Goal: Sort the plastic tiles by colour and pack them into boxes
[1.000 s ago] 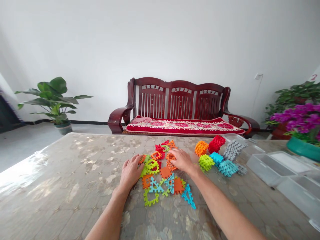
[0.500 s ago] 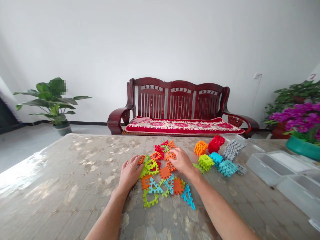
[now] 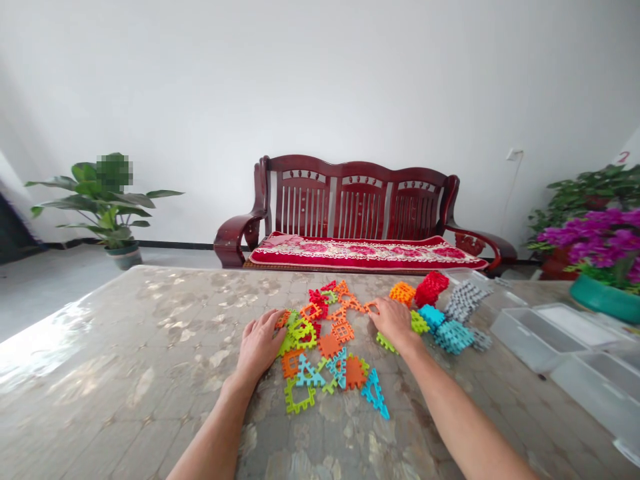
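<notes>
Pieces [image 3: 329, 345] of notched plastic in orange, red, lime green and blue are scattered over the middle of the patterned worktop [image 3: 150, 373], many so overlapped that their outlines are hard to separate. With that pile taken as the dial's centre and twelve o'clock toward the wooden sofa [image 3: 360, 173], the left hand [image 3: 261, 340] is laid at nine o'clock, its fingers loosely bent against a small orange piece [image 3: 283, 319] and the lime-green pieces [image 3: 300, 331] beside it; whether anything is gripped there cannot be told. Between two and three o'clock the right hand [image 3: 394, 323] is held low, thumb and forefinger brought to an orange piece [image 3: 370, 307] that is partly covered; whether it is pinched or merely touched cannot be told. Beneath the same hand a lime-green piece [image 3: 386, 343] is half concealed, while the lime-green stack [image 3: 420, 323] and the lower part of the orange stack [image 3: 403, 292] are blocked by it. Farther out toward three o'clock, red, blue and grey stacks [image 3: 454, 337] are crowded together. Beyond them, at three o'clock, translucent boxes [image 3: 520, 341] are set, the nearest cut off by the right edge, as are purple flowers [image 3: 585, 233]. At ten o'clock, one leaf of a potted plant [image 3: 113, 217] is obscured by coarse squares. Both forearms are cropped at the bottom.
</notes>
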Demonstrator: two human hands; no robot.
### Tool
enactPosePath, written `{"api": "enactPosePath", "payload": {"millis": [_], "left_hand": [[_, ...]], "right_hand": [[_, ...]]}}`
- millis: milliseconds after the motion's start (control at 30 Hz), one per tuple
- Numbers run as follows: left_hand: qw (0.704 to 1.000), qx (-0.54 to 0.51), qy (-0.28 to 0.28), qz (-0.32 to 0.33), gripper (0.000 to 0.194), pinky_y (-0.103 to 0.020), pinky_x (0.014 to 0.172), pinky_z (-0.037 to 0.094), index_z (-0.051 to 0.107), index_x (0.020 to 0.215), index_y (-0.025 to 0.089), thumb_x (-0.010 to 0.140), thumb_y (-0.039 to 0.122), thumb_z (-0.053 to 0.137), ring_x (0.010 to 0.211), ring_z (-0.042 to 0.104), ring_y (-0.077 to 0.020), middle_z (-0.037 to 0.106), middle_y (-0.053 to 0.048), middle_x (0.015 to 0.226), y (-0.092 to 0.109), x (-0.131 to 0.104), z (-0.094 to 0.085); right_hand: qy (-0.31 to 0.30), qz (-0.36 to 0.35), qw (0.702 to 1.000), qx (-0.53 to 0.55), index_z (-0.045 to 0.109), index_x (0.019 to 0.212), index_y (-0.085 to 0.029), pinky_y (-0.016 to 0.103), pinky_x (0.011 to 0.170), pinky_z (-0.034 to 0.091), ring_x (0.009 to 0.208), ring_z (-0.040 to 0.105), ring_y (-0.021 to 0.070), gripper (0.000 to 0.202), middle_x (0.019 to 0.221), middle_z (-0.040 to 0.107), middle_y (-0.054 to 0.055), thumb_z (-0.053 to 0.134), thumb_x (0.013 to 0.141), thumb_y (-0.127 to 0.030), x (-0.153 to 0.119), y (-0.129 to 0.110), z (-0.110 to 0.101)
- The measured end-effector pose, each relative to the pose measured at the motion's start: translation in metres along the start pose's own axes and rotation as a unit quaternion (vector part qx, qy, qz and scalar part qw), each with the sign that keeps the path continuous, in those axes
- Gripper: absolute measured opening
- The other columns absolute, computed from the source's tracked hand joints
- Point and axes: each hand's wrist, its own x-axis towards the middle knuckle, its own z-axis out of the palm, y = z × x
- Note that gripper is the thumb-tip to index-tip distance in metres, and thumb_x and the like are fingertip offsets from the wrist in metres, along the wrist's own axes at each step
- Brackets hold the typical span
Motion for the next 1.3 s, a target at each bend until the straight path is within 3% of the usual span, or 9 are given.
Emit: {"api": "enactPosePath", "payload": {"millis": [167,367,533,700,867,1067,1300], "left_hand": [[1.0,0.003,0.0,-0.001,0.042,-0.042,0.11,0.03,0.054,0.131,0.026,0.09,0.029,0.043,0.126,0.051,-0.0213,0.055,-0.007,0.139,0.0,0.0,0.0],[1.0,0.0,0.003,-0.002,0.041,-0.042,0.11,0.03,0.054,0.13,0.027,0.09,0.028,0.044,0.127,0.051,-0.0209,0.056,-0.007,0.138,0.0,0.0,0.0],[1.0,0.004,0.005,0.0,0.04,-0.042,0.109,0.032,0.055,0.129,0.026,0.09,0.028,0.044,0.125,0.052,-0.0211,0.057,-0.007,0.137,-0.001,0.0,0.0],[1.0,0.011,0.004,0.001,0.041,-0.043,0.109,0.032,0.054,0.13,0.026,0.09,0.027,0.044,0.125,0.053,-0.0219,0.057,-0.007,0.138,0.0,0.0,-0.001],[1.0,0.015,0.008,0.0,0.041,-0.043,0.108,0.033,0.055,0.129,0.026,0.09,0.028,0.044,0.122,0.054,-0.0228,0.058,-0.006,0.136,0.002,-0.001,-0.001],[1.0,0.01,0.008,0.002,0.04,-0.043,0.108,0.033,0.056,0.128,0.026,0.09,0.027,0.045,0.123,0.054,-0.0224,0.058,-0.006,0.136,0.002,-0.001,-0.002],[1.0,0.01,0.006,0.002,0.041,-0.044,0.108,0.032,0.055,0.129,0.025,0.089,0.026,0.044,0.123,0.054,-0.0229,0.058,-0.007,0.136,0.004,-0.001,-0.004]], "right_hand": [[0.013,-0.058,0.998,-0.011,0.069,0.11,-0.026,0.039,0.091,0.032,0.107,0.055,0.0268,0.027,0.108,0.069,0.008,0.057,0.086,-0.031,0.0,0.0,0.002],[0.01,-0.046,0.999,-0.014,0.072,0.102,-0.023,0.04,0.091,0.03,0.107,0.053,0.0273,0.023,0.106,0.068,0.01,0.055,0.087,-0.029,-0.001,-0.002,0.003],[0.024,-0.04,0.999,0.02,0.07,0.106,-0.024,0.036,0.089,0.033,0.107,0.053,0.0254,0.026,0.109,0.069,0.007,0.053,0.087,-0.027,0.001,-0.014,-0.001],[0.02,-0.082,0.993,0.088,0.07,0.107,-0.027,0.031,0.088,0.037,0.105,0.056,0.0214,0.027,0.109,0.07,0.003,0.052,0.087,-0.023,0.006,-0.032,-0.001],[-0.057,-0.105,0.979,0.168,0.07,0.108,-0.025,0.03,0.088,0.044,0.103,0.061,0.0216,0.032,0.111,0.07,0.003,0.06,0.078,-0.028,-0.003,-0.038,0.001],[-0.104,-0.251,0.933,0.235,0.062,0.125,-0.022,0.03,0.101,0.04,0.118,0.055,0.0213,0.061,0.129,0.061,0.006,0.062,0.065,-0.012,-0.015,-0.031,0.001],[-0.072,-0.317,0.932,0.162,0.064,0.115,-0.021,0.034,0.101,0.04,0.115,0.055,0.021,0.035,0.12,0.063,0.007,0.058,0.082,-0.014,-0.025,-0.038,-0.005]]}}
